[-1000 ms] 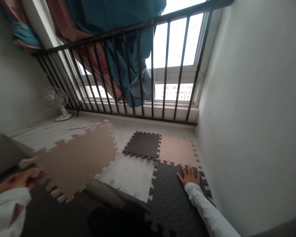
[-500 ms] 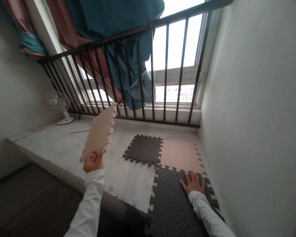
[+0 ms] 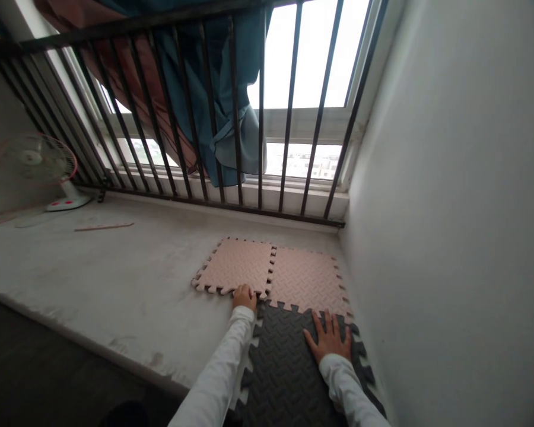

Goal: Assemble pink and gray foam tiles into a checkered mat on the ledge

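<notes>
My left hand (image 3: 244, 298) has its fingers curled over the front edge of a pink foam tile (image 3: 238, 264) with a jigsaw edge. That tile lies on the floor ledge, and dark edges show in its notches, from a dark tile mostly hidden beneath it. To its right sits a second pink foam tile (image 3: 309, 277), close against the first. My right hand (image 3: 331, 339) rests flat, fingers spread, on a dark foam tile (image 3: 282, 370) nearest me, its fingertips close to the second pink tile's front edge.
A white wall (image 3: 449, 207) rises at the right. Behind the tiles runs a black metal railing (image 3: 231, 206), with a curtain (image 3: 191, 101) and window beyond. A fan (image 3: 69, 196) and a thin reddish strip (image 3: 104, 227) are on the pale ledge (image 3: 115, 279), which drops off toward the front.
My left hand has brought the raised pink tile down to the right, onto the dark tile. My right hand stays on the near dark tile. The view has shifted.
</notes>
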{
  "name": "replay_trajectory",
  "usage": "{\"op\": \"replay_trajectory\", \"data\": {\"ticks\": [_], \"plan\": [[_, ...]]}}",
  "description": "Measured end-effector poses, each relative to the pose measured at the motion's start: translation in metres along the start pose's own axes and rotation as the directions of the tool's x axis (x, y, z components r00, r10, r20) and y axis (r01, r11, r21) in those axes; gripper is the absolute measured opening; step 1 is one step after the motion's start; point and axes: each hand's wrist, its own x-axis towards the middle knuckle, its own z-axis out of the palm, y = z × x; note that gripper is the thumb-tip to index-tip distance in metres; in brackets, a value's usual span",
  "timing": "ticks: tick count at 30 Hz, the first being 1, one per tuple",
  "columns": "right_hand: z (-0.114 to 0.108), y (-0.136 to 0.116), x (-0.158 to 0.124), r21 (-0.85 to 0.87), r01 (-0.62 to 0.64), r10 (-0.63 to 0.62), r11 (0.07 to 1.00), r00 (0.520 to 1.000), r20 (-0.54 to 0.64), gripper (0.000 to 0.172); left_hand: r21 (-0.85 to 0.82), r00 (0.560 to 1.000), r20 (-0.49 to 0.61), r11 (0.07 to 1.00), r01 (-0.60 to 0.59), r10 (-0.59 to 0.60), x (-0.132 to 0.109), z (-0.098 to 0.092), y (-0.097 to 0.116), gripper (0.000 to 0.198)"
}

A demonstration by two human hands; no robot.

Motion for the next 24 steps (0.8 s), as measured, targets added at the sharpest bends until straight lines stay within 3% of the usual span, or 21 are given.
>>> {"op": "replay_trajectory", "data": {"ticks": [12,24], "plan": [[0.001,0.001,0.0,0.022,0.004,-0.004,1.0,1.0,0.005,0.06,0.134,0.982,0.18,0.991,0.033,-0.057,-0.005,-0.021,-0.004,0.002],[0.007,0.001,0.003,0.055,0.008,-0.009,0.998,1.0,0.004,0.06,0.256,0.951,0.265,0.963,0.087,-0.157,0.006,-0.025,0.009,0.021]]}}
